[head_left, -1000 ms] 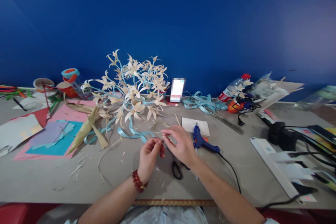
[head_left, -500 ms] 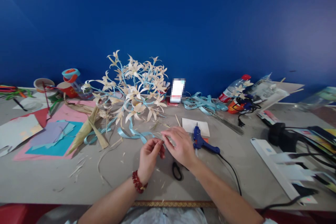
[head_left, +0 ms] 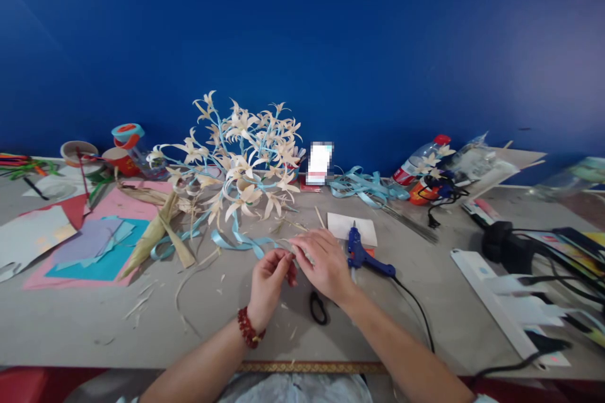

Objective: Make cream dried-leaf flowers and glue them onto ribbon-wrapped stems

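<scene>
My left hand (head_left: 273,277) and my right hand (head_left: 325,261) meet fingertip to fingertip above the table's middle. Both are closed in a pinch. Whatever lies between the fingers is too small and too covered to name. Just beyond them a light blue ribbon (head_left: 243,243) curls on the tabletop. Behind it stands a bunch of pale artificial flowers (head_left: 243,167) on blue-wrapped stems. Under my right hand shows the black handle of scissors (head_left: 318,308), the rest hidden. To the right of that hand lies a blue glue gun (head_left: 363,254), its nozzle over a white card (head_left: 338,225).
Dried corn husks (head_left: 150,240) and coloured paper sheets (head_left: 89,264) cover the left side. A pile of blue ribbon (head_left: 362,186) and thin wires (head_left: 411,224) lie behind the glue gun. A power strip (head_left: 491,302) with cables sits at right. A plastic bottle (head_left: 416,160) leans by the wall.
My hands keep almost the same place and pinch; only a very slight shift of the right fingers shows. Nothing else has visibly moved.
</scene>
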The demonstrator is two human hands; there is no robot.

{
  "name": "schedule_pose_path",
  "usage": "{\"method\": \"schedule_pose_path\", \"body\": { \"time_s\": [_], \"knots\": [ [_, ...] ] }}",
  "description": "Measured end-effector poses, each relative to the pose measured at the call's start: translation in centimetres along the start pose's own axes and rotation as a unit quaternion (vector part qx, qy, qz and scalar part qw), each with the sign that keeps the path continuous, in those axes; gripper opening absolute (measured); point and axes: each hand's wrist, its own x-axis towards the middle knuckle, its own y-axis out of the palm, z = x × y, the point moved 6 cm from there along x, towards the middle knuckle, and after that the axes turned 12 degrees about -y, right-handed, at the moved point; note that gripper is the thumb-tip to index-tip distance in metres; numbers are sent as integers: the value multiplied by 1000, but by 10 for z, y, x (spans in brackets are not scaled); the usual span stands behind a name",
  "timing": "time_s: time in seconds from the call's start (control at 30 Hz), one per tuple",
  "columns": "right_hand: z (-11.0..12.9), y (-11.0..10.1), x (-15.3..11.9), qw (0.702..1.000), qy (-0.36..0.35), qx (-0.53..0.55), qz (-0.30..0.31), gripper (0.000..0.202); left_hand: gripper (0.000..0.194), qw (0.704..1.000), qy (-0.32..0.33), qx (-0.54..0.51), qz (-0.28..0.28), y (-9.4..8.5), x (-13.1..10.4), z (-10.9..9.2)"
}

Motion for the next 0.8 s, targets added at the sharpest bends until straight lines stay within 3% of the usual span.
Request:
{"method": "schedule_pose_path", "body": {
  "time_s": [0.37,0.8],
  "knots": [
    [-11,-6,-11,990,106,82,-42,30,27,1000,-2,4,-2,0,0,1],
    [-12,-3,-11,992,101,69,-44,27,27,1000,3,11,4,1,-1,1]
  ]
}}
